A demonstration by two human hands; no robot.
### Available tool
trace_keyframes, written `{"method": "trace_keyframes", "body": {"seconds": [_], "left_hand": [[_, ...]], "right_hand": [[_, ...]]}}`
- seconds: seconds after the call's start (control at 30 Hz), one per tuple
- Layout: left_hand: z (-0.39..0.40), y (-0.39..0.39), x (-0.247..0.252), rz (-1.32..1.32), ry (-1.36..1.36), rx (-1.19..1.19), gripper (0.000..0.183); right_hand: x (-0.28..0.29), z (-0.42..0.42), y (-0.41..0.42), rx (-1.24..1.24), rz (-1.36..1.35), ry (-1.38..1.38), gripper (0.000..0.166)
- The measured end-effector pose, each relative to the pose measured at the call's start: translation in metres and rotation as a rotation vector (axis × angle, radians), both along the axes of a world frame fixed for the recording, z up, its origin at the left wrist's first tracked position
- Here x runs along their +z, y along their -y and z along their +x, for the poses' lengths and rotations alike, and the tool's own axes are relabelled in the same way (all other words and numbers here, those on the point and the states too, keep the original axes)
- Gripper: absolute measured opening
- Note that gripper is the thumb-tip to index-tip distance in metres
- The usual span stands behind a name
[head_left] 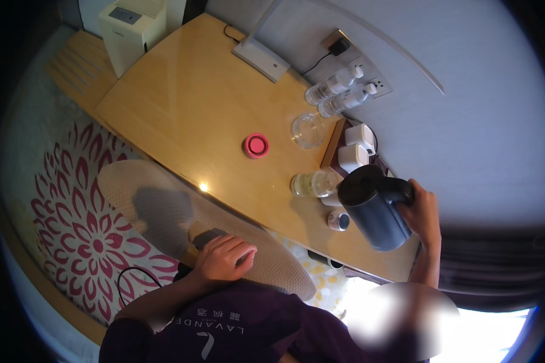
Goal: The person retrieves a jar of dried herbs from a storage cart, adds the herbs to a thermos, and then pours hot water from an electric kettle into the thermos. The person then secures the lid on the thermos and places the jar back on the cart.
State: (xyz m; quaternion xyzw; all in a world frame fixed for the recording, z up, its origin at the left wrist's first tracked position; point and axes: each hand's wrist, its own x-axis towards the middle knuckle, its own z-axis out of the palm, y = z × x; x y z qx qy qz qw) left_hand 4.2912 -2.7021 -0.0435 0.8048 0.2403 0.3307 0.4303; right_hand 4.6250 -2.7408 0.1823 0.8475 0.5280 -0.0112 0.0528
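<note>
A dark electric kettle [377, 213] is tilted above the right part of the wooden table, its handle gripped by my right hand [421, 213]. Its spout end is right at the mouth of a clear glass or bottle [315, 183] with pale liquid; whether they touch, I cannot tell. My left hand [227, 257] is curled in front of my body, above the chair, and its palm side is hidden. Below the kettle's lid sits a small jar with a dark lid [338, 220]. A pink round lid or collapsed cup [257, 145] lies mid-table.
Along the wall stand a round glass dish [308, 130], two water bottles [340, 90] and a wooden box [334, 147] holding white containers [354, 156]. A lamp base [261, 60] is farther left. A padded chair [263, 245] borders the table's front edge.
</note>
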Motion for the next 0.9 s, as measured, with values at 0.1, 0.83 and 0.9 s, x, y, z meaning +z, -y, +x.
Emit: {"method": "trace_keyframes", "body": {"seconds": [0.1,0.83,0.9], "left_hand": [[0.002,0.0,0.003,0.023,-0.009,0.011,0.007],[0.01,0.011,0.0,0.037,-0.229,-0.024,0.005],[0.009,0.013,-0.003,0.004,-0.237,-0.006,0.006]], "right_hand": [[-0.01,0.009,0.032,-0.018,0.2,-0.117,0.023],[-0.218,0.108,0.254,-0.886,1.619,-0.421,0.028],[-0.235,0.115,0.255,-0.888,1.651,-0.39,0.028]]}}
